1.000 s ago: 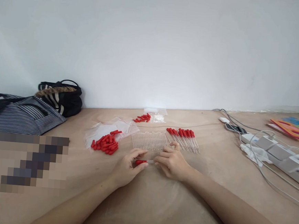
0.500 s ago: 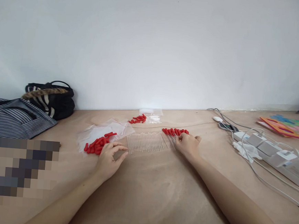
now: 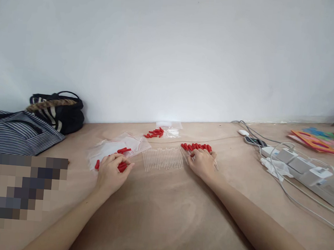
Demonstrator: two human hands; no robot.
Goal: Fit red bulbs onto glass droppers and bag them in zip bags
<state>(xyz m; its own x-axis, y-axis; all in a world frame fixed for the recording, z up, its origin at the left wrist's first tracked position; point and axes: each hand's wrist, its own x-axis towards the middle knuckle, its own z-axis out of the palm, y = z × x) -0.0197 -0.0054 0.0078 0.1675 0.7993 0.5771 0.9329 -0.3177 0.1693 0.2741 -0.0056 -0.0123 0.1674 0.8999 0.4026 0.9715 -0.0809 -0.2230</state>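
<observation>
"What do you have behind the left fingers (image 3: 114,158) and right fingers (image 3: 194,153)?"

"From my remote seat I see a plain white wall (image 3: 189,61) beyond them, with a bright patch (image 3: 168,111) low down, between the two sets of fingers and farther off."

"And underneath?"

"A light brown tabletop (image 3: 153,220), faintly mottled. It reaches from under the fingers back to the wall."

"Anything along the wall's foot?"

"I make out a shiny strip (image 3: 284,122), well to the right of the right fingers. High above them, there's a tiny dark mark (image 3: 198,2)."
</observation>
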